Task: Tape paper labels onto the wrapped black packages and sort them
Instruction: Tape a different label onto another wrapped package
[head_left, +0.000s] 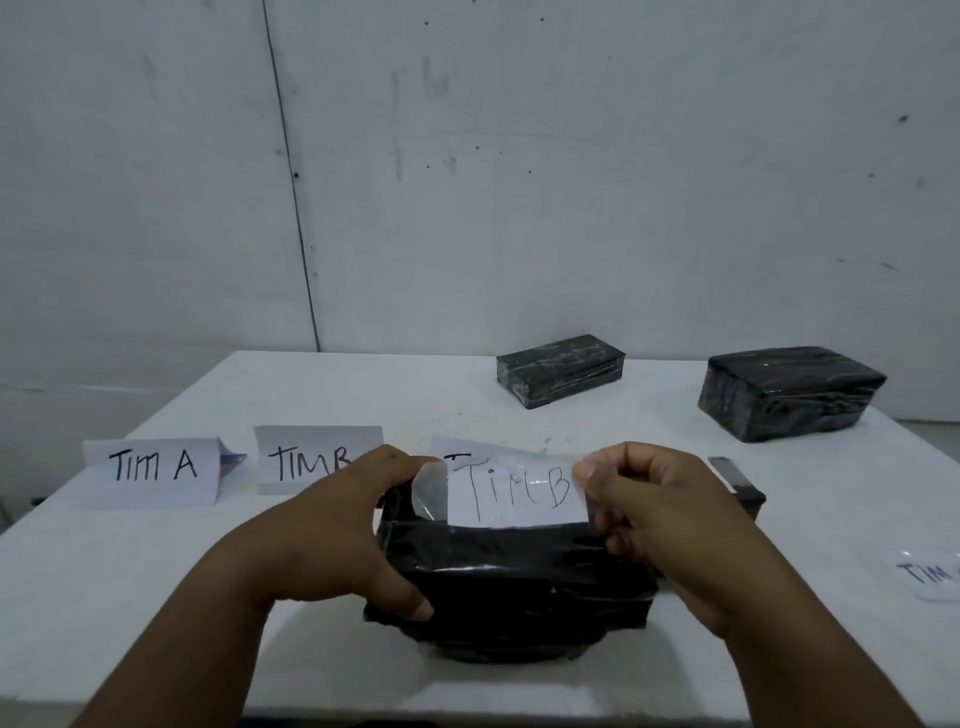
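Note:
A black wrapped package (519, 577) sits at the near middle of the white table (156, 597). On its top stands a white paper label reading "TIM B" (514, 493), covered by a strip of clear tape (431, 491) whose left end curls up loose. My left hand (358, 525) grips the package's left side, thumb at its front corner. My right hand (654, 514) pinches the right end of the tape and label. Two more black packages lie at the back: one in the middle (561, 369), a bigger one at the right (789, 392).
Folded paper signs stand in a row behind the package: "TIM A" (153, 470) at the left, "TIM B" (311, 457) beside it, a third (457, 449) mostly hidden. Another taped label (930, 574) lies at the right edge. A dark object (737, 483) sits behind my right hand.

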